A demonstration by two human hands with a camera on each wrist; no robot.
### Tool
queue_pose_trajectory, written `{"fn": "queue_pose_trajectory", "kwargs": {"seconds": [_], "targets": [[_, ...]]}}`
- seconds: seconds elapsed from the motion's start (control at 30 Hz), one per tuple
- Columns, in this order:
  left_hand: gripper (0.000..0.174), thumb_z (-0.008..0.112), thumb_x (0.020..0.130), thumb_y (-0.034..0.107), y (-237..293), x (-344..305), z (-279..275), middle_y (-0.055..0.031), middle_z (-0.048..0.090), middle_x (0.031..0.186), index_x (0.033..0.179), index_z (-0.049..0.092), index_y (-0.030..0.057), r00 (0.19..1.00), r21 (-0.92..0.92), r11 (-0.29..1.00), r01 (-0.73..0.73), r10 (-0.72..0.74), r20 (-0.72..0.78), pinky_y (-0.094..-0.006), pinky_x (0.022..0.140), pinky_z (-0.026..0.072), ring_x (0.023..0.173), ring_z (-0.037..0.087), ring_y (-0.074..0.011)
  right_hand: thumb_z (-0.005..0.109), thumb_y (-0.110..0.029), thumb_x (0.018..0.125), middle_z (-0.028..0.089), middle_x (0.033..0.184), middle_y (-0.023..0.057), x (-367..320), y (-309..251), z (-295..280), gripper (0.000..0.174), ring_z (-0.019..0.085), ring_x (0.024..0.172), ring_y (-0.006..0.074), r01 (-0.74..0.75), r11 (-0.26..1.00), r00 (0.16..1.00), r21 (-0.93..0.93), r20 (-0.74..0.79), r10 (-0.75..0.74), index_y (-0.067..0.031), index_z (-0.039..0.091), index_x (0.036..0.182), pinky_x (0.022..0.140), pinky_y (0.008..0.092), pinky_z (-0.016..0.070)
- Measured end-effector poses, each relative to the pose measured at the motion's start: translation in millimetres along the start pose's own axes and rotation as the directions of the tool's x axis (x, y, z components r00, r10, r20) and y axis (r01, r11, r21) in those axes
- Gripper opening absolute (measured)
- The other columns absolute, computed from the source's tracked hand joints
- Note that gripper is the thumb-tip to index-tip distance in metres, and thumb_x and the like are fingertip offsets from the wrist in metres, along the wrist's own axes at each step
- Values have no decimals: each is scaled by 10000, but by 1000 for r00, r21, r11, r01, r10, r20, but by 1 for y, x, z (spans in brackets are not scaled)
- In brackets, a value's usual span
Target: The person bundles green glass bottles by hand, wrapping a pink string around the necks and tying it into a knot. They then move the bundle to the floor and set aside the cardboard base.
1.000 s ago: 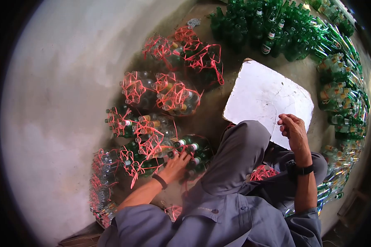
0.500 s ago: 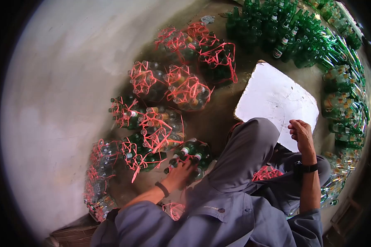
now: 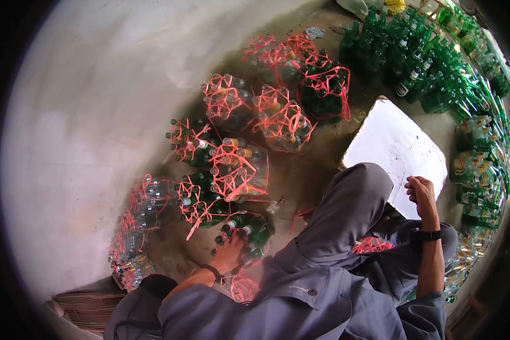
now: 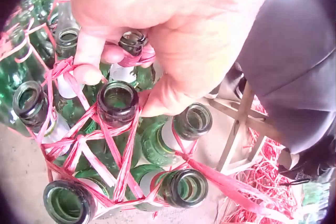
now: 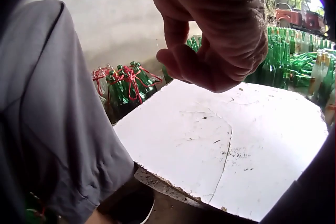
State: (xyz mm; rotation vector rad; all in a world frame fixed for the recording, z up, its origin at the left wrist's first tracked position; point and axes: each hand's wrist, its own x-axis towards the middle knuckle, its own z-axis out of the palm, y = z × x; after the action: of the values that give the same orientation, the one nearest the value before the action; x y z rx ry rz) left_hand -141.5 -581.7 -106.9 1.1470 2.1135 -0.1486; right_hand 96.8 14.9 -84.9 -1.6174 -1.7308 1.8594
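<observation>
My left hand (image 3: 230,253) grips the top of a bundle of green glass bottles (image 3: 248,229) netted in red string, low on the floor by my left knee. In the left wrist view the left hand (image 4: 173,35) has its fingers curled round one bottle neck (image 4: 133,42), with open bottle mouths and red string (image 4: 118,155) below. My right hand (image 3: 420,190) rests over my right knee with its fingers loosely curled and holds nothing. Seen from the right wrist, the right hand (image 5: 220,40) hangs above a white board (image 5: 231,140).
Several more tied bundles (image 3: 235,170) stand along a pale wall (image 3: 96,113). Loose green bottles (image 3: 413,56) crowd the far and right sides. The white board (image 3: 396,147) lies ahead of my knees. Loose red string (image 3: 371,245) lies between my legs; cardboard (image 3: 85,306) is at lower left.
My left hand has pulled the green bundle toward me, away from the other bundles, leaving a gap. The head view has swung left. The right hand has stayed by the knee.
</observation>
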Motion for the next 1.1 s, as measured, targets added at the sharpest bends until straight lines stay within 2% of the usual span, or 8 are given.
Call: {"fn": "queue_pose_trajectory", "kwargs": {"seconds": [0.4, 0.53, 0.7, 0.8, 0.87, 0.9, 0.97, 1.1], "targets": [[674, 752, 795, 209, -21, -21, 29, -213, 308, 1564, 1406, 478, 128, 993, 57, 997, 43, -36, -116, -514, 859, 565, 1097, 548, -466, 653, -292, 949, 650, 774, 41, 12, 1, 9, 292, 550, 592, 76, 39, 995, 999, -94, 20, -37, -1, 673, 939, 500, 219, 425], [657, 758, 779, 206, -11, -24, 26, -193, 300, 1580, 1384, 513, 128, 986, 32, 995, 95, -90, -138, -528, 954, 520, 1159, 534, -445, 646, -291, 961, 645, 781, 28, 3, -4, 26, 283, 546, 598, 63, 86, 996, 995, -25, 44, -85, -9, 669, 949, 506, 207, 425], [657, 774, 757, 195, 4, -27, 18, -163, 302, 1598, 1368, 541, 132, 975, 39, 986, 162, -154, -157, -543, 1066, 431, 1281, 476, -416, 633, -281, 960, 648, 772, 30, 4, 3, 38, 284, 569, 614, 80, 93, 988, 991, -119, 109, -80, 0, 673, 956, 511, 226, 425], [677, 785, 745, 173, 19, -32, 11, -158, 310, 1597, 1376, 539, 141, 962, 14, 973, 229, -224, -155, -541, 1082, 403, 1330, 440, -412, 612, -251, 948, 675, 763, 78, 5, -3, 47, 327, 611, 603, 111, 195, 967, 976, -164, 130, -174, 66, 684, 977, 523, 260, 449], [667, 781, 752, 161, 30, -36, 16, -186, 382, 1545, 1373, 539, 136, 870, -249, 940, 234, -317, -378, -531, 1106, 373, 1331, 441, -421, 597, -245, 943, 686, 754, 95, 5, -4, 52, 350, 634, 607, 128, 255, 942, 963, -220, 143, -227, 91, 688, 980, 523, 263, 455], [667, 781, 752, 161, 35, -37, 23, -186, 382, 1545, 1373, 539, 136, 868, -244, 940, 237, -318, -380, -531, 1106, 373, 1331, 441, -421, 612, -241, 938, 689, 747, 105, 6, -4, 55, 352, 648, 601, 147, 297, 925, 952, -239, 155, -265, 100, 692, 975, 537, 282, 488], [637, 763, 774, 158, 35, -32, 45, -219, 469, 1456, 1362, 528, 79, 702, -459, 820, 341, -547, -456, -530, 1103, 371, 1313, 451, -430, 617, -229, 941, 683, 745, 97, 8, -1, 62, 328, 640, 606, 141, 338, 909, 935, -245, 192, -297, 91, 689, 962, 547, 283, 493], [618, 746, 791, 149, 25, -22, 58, -239, 528, 1375, 1349, 513, 21, 564, -605, 663, 442, -729, -387, -527, 1105, 368, 1295, 464, -435, 636, -190, 931, 678, 738, 102, 1, -3, 61, 294, 644, 603, 154, 417, 854, 901, -310, 265, -344, 100, 683, 946, 572, 301, 526]]}}
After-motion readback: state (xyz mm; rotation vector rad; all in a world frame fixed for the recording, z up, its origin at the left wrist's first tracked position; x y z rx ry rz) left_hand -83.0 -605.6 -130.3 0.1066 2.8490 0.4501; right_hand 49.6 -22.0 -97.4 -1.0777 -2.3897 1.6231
